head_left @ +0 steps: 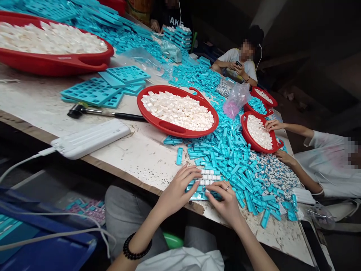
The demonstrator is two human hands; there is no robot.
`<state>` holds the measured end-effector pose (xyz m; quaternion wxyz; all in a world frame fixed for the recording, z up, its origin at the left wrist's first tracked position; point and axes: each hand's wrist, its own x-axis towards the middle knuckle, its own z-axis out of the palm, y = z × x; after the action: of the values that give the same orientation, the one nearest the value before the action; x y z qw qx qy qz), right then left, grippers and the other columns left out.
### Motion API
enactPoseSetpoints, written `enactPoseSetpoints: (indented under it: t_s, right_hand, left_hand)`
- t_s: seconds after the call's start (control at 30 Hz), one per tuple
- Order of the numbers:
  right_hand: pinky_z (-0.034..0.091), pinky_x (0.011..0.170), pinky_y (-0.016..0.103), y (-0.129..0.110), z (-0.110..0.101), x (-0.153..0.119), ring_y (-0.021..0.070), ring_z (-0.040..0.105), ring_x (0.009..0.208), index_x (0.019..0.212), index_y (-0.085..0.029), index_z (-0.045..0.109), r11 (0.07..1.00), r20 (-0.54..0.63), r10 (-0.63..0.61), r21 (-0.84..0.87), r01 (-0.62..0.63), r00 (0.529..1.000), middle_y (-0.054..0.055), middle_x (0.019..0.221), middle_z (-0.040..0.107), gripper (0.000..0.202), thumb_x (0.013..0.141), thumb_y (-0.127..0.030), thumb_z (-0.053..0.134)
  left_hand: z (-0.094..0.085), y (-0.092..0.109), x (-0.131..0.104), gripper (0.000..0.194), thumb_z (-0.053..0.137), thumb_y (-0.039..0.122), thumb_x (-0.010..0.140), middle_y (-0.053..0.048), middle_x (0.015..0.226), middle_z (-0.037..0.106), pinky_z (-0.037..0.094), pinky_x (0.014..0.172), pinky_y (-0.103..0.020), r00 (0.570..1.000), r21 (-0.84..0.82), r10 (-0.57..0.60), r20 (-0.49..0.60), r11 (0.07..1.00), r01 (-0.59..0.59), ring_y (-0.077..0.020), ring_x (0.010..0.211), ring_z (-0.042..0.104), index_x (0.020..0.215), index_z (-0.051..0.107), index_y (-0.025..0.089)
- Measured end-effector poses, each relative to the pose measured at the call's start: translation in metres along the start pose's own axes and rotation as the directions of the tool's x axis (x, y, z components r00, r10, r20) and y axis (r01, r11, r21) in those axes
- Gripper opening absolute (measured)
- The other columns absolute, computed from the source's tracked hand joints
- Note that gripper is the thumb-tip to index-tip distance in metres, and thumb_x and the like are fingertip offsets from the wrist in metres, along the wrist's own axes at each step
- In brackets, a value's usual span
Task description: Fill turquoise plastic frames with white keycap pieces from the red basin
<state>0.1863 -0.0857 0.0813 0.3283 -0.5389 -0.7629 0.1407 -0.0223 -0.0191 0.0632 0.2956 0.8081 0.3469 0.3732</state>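
Note:
A blue tray (198,196) with rows of white cube-like pieces (208,177) lies at the table's front edge. My left hand (180,186) rests on its left side, fingers apart, holding nothing. My right hand (224,199), with a ring, pinches a small white piece (207,190) between thumb and finger over the tray's lower rows. Beyond my hands stands a red basket (176,130) heaped with white pieces (180,110). Loose blue pieces (225,150) are piled right behind and beside the tray.
Blue grid trays (90,91), a black-headed hammer (107,113), a white power bank (91,139) and a larger red basket (56,64) lie left. At the right, a person's hand (275,125) reaches into another red basket (252,141). A phone (313,241) lies at the right edge.

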Motion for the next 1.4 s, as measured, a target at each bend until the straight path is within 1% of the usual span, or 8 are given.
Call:
enactPoseSetpoints:
  t_s: [0.2,0.47,0.73,0.83,0.93,1.1,1.23,1.4]
  right_hand:
    - [0.047,0.088,0.038,-0.004,-0.001,0.0,0.0207,0.061,0.093,0.116,-0.024,0.068,0.973,0.095,-0.087,-0.204,0.105,0.992,0.007,0.1,0.064,0.02,0.102,-0.023,0.055]
    - [0.048,0.081,0.035,-0.01,0.004,0.002,0.0211,0.062,0.09,0.115,-0.022,0.066,0.938,0.092,-0.112,-0.319,0.136,0.989,0.008,0.102,0.064,0.019,0.102,-0.02,0.051]
    - [0.05,0.08,0.034,-0.011,0.013,0.005,0.0207,0.065,0.086,0.109,-0.023,0.065,0.924,0.048,-0.093,-0.368,0.104,0.995,0.006,0.098,0.066,0.014,0.103,-0.024,0.053]
    - [0.051,0.072,0.03,-0.011,0.014,0.004,0.0195,0.067,0.081,0.109,-0.022,0.065,0.906,0.065,-0.089,-0.409,0.108,0.994,0.007,0.1,0.066,0.015,0.103,-0.024,0.052]
    - [0.051,0.063,0.028,-0.014,0.016,0.003,0.0183,0.068,0.076,0.112,-0.022,0.063,0.899,0.075,-0.062,-0.429,0.088,0.995,0.007,0.102,0.066,0.02,0.106,-0.026,0.044]
    - [0.049,0.057,0.027,-0.017,0.019,0.002,0.0161,0.066,0.067,0.114,-0.022,0.063,0.889,0.066,-0.035,-0.454,0.062,0.997,0.007,0.101,0.066,0.025,0.107,-0.026,0.039]
    - [0.051,0.06,0.027,-0.018,0.019,0.001,0.0172,0.067,0.071,0.113,-0.023,0.063,0.897,0.053,-0.032,-0.439,0.052,0.998,0.008,0.1,0.066,0.025,0.107,-0.027,0.04]
    - [0.056,0.082,0.035,-0.011,0.016,-0.003,0.0221,0.069,0.093,0.122,-0.021,0.062,0.953,-0.049,-0.075,-0.296,0.057,0.996,0.009,0.101,0.069,0.026,0.106,-0.032,0.044]
  left_hand:
    - [0.0,-0.001,0.0,0.021,0.043,0.022,0.103,-0.005,0.125,0.067,0.026,0.122,-0.051,1.0,-0.031,-0.017,0.004,0.999,0.018,-0.0208,0.129,0.054,0.112,0.062,0.024]
    - [0.001,-0.003,-0.001,0.022,0.042,0.024,0.103,-0.004,0.123,0.068,0.029,0.122,-0.05,0.999,-0.038,-0.045,-0.019,0.998,0.044,-0.0216,0.127,0.056,0.11,0.063,0.025]
    - [0.003,-0.006,-0.001,0.023,0.042,0.024,0.103,-0.005,0.124,0.068,0.029,0.121,-0.054,0.998,-0.021,-0.057,-0.013,0.998,0.056,-0.0232,0.13,0.054,0.111,0.063,0.026]
    - [0.002,-0.004,-0.001,0.022,0.042,0.025,0.103,-0.005,0.124,0.068,0.028,0.121,-0.055,0.998,-0.023,-0.055,-0.006,0.998,0.055,-0.0238,0.13,0.054,0.11,0.063,0.025]
    - [0.002,-0.005,-0.001,0.023,0.041,0.024,0.104,-0.006,0.124,0.068,0.027,0.121,-0.057,0.998,-0.027,-0.058,-0.009,0.998,0.058,-0.0238,0.13,0.053,0.111,0.063,0.025]
    - [0.003,-0.005,-0.001,0.023,0.041,0.023,0.103,-0.005,0.124,0.068,0.028,0.121,-0.056,0.998,-0.013,-0.056,-0.02,0.998,0.056,-0.0239,0.13,0.054,0.112,0.063,0.025]
    - [0.002,-0.004,-0.001,0.023,0.042,0.025,0.103,-0.004,0.123,0.068,0.028,0.122,-0.053,0.998,0.011,-0.053,-0.017,0.999,0.053,-0.0232,0.131,0.054,0.111,0.063,0.025]
    - [0.002,-0.003,-0.001,0.022,0.041,0.025,0.104,-0.004,0.123,0.068,0.025,0.123,-0.054,0.998,0.002,-0.055,-0.006,0.999,0.055,-0.023,0.131,0.053,0.111,0.062,0.025]
